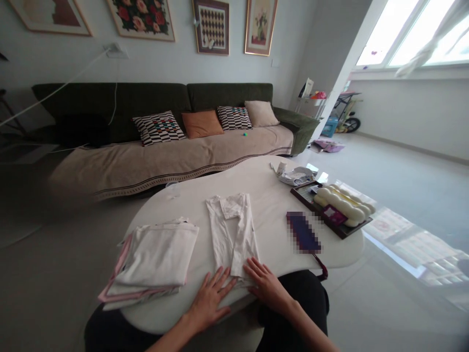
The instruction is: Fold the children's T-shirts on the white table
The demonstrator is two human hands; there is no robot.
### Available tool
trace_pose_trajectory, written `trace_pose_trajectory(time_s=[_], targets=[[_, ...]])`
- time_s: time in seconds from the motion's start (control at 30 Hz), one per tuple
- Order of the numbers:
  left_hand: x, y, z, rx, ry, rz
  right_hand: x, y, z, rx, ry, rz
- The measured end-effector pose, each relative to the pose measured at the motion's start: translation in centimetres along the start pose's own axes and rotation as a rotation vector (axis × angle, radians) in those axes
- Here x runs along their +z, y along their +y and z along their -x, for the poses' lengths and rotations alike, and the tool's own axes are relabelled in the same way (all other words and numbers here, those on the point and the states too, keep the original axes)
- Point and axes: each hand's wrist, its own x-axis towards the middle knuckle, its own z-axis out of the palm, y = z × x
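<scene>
A white long-sleeved garment point(216, 234) lies flat on the white table point(271, 195), its sides and sleeves folded inward into a narrow strip. My left hand point(210, 298) rests at its near left corner with the fingers spread. On the near right corner lies my right hand point(269, 283), palm down and fingers stretched out. Neither hand grips anything. To the left of the garment sits a stack of folded clothes point(157, 254), white on top with pink layers showing below.
Right of the garment is a blurred-out dark phone-like object point(304, 232) with a strap. Beyond it stands a dark tray point(337, 227) holding a cream puffy tissue box point(344, 203). A clear bag point(296, 176) and white bottle point(281, 168) are farther back. A sofa point(172, 161) stands behind the table.
</scene>
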Motion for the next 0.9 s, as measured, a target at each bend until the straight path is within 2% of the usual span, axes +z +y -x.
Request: trace_pose_trajectory(time_s=[0.07,0.2,0.3,0.4,0.57,0.63,0.77,0.9], targets=[[-0.1,-0.5,0.4,0.023,-0.017,-0.004,0.3,0.1,0.4,-0.015,0.073,0.004],[0.1,-1.7,1.3,0.069,-0.021,-0.017,0.9,-0.7,0.4,-0.002,0.299,-0.004],[0.2,-2.3,1.8,0.103,-0.009,-0.016,1.3,-1.3,0.0,0.012,0.392,-0.048],[0.1,-2.3,1.7,0.106,0.040,0.012,1.3,-0.9,0.0,0.020,0.421,-0.092],[-0.2,-1.4,0.3,0.054,0.248,0.068,0.9,0.2,0.8,0.088,0.445,-0.056],[-0.5,-1.1,-0.2,0.060,0.288,0.075,0.8,0.2,1.1,0.105,0.449,-0.012],[-1.3,-1.3,-0.3,0.129,0.249,0.015,0.5,0.1,1.6,0.061,0.442,0.044],[-2.2,-1.9,0.9,0.107,0.196,-0.030,1.1,0.2,2.6,0.053,0.470,0.057]])
